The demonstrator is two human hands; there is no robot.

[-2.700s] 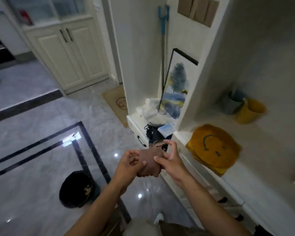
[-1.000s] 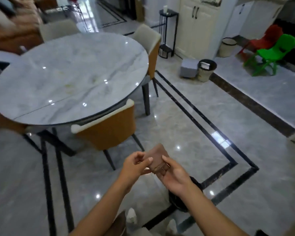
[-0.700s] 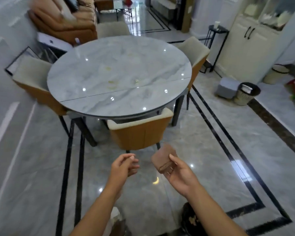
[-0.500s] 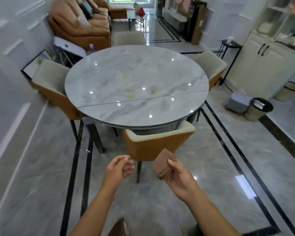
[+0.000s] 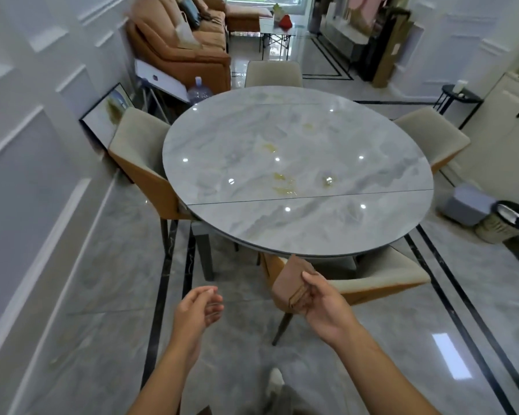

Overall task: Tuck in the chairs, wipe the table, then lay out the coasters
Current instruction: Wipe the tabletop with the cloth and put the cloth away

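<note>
The right hand (image 5: 321, 304) grips a stack of brown coasters (image 5: 291, 280), thumb laid across the top face and the other fingers curled beneath; the stack is tilted, held in the air in front of the near chair (image 5: 378, 280), just short of the near rim of the round marble table (image 5: 312, 229); the left hand (image 5: 197, 310) hangs to the left of it, well apart from the stack, fingers loosely curled and holding nothing.

The table top carries yellowish stains (image 5: 283, 184) near its middle, and a straight seam crosses it from left to right; four chairs stand around it, the near chair with its back close beside the rim, the left chair (image 5: 141, 154), the far chair (image 5: 273, 74) and the right chair (image 5: 429, 139) each with the backrest close against the table's edge.

Far left stands an orange sofa (image 5: 177, 37); a framed picture (image 5: 105, 115) leans on the left wall behind the left chair; a water bottle (image 5: 199, 91) shows just beyond the table's far left edge; on the right floor a waste bin (image 5: 504, 220) sits beside a grey box (image 5: 468, 209); a black side table (image 5: 459, 97) stands far right.
</note>
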